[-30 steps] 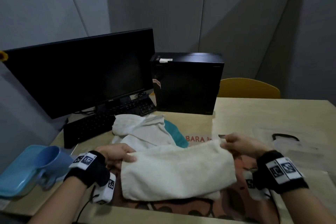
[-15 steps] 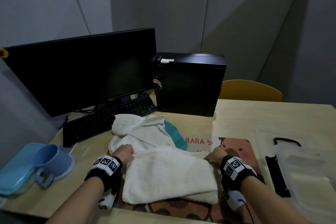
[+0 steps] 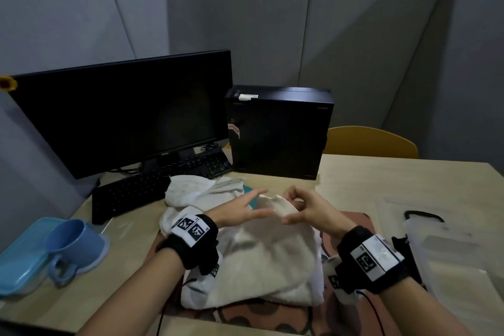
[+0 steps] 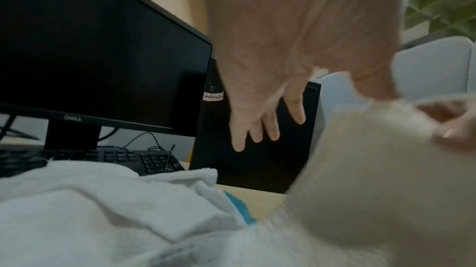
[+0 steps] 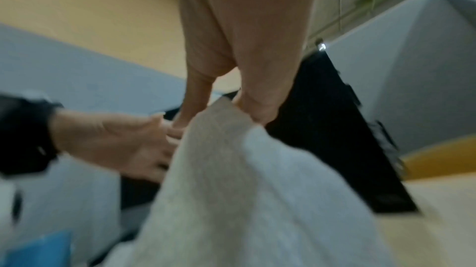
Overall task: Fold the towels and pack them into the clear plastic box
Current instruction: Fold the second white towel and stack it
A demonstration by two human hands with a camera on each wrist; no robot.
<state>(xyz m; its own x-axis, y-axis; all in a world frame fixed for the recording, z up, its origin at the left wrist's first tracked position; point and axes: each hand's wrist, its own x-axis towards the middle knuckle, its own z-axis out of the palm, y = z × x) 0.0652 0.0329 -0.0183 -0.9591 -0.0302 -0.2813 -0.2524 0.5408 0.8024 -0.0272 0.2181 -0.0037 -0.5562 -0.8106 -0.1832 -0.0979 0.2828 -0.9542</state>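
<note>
The desk carries everything, and behind the raised cloth stand the dark monitor and the black computer tower, both well back from where the hands meet. Off to the right of the gripping hand, at the desk's edge, lies the clear plastic box; nothing looks packed in it as far as I can tell, though its walls are hard to read.

Below the grip hangs the cream towel, its lower part lying on the patterned mat and its far edge lifted up into the air. Beyond it and to the left sits the pile of white towels, crumpled and not yet folded.

The right hand has the lifted corner pinched between thumb and curled fingers; the wrist view shows the cloth drawn up into that pinch. The left hand is right beside it, fingers straight and spread, touching or nearly touching the same raised edge without gripping it.

To my eye this is the folding step on the cream towel, midway through a fold. The next move seems to call for the left hand to take the matching corner just beside the pinch, so both corners can be carried toward the near edge and laid square. With one corner held, the cloth could easily sag crooked.
</note>
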